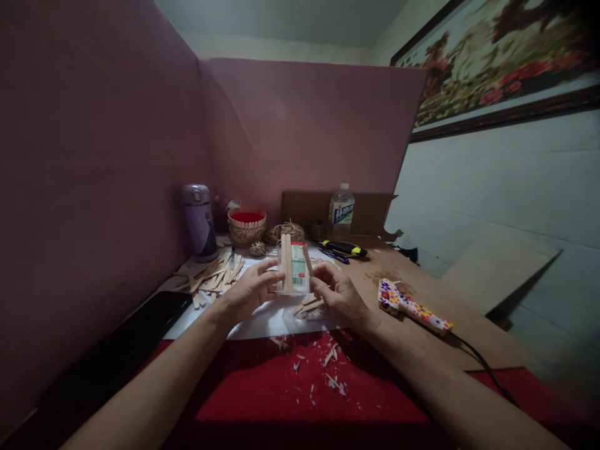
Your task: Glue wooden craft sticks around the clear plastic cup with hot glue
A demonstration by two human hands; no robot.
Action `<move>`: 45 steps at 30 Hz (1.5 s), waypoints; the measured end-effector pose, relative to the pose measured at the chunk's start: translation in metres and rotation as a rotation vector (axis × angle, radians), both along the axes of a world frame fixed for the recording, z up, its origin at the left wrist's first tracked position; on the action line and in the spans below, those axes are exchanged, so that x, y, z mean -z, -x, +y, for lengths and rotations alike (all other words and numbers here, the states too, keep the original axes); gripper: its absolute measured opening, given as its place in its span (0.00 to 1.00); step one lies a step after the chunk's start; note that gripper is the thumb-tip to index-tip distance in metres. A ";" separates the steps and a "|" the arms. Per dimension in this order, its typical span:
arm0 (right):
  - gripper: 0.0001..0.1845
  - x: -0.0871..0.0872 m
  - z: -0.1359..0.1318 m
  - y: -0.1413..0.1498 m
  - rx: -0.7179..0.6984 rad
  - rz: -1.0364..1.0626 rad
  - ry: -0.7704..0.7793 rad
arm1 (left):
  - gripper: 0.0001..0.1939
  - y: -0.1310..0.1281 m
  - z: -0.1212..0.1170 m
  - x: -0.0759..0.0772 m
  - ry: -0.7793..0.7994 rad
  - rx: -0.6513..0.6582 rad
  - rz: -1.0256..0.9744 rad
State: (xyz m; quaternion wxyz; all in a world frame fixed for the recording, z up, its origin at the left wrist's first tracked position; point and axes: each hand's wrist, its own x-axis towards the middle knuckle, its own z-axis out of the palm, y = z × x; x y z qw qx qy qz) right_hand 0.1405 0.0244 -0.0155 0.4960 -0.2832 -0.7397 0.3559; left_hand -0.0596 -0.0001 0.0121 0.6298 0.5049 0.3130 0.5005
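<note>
My left hand (253,289) was on it, fingers gripping the left side of a clear plastic container (296,290), up over the white paper (262,328)! My right hand (343,297) pinched a single craft stick (307,258) at the container's right side; whether wood met plastic there, I couldn't quite make out. A pair of craft sticks (285,259) ran side by side up its left part. Out left, a heap of loose sticks (213,275), then the purple flask (200,225) and the red-lined bowl (247,231). Out right, the black-and-yellow utility knife (345,248), the labelled bottle (342,212) behind, and the flower-patterned glue gun (412,307) lying on brown board (450,344)!
</note>
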 end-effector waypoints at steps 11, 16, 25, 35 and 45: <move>0.03 -0.003 -0.002 0.001 0.004 -0.012 -0.021 | 0.27 0.000 0.003 0.005 -0.043 0.006 0.002; 0.05 -0.005 -0.002 0.001 0.050 0.008 -0.007 | 0.27 0.004 0.008 0.001 -0.090 -0.132 -0.011; 0.07 -0.006 0.001 -0.003 0.138 0.093 0.033 | 0.26 0.013 0.028 0.008 -0.160 -0.358 0.249; 0.12 -0.010 -0.002 -0.001 0.058 0.214 0.249 | 0.36 0.020 0.035 0.008 -0.183 -0.443 0.355; 0.13 -0.019 -0.020 0.004 -0.075 0.167 0.325 | 0.09 -0.027 -0.019 -0.010 -0.425 -0.600 0.293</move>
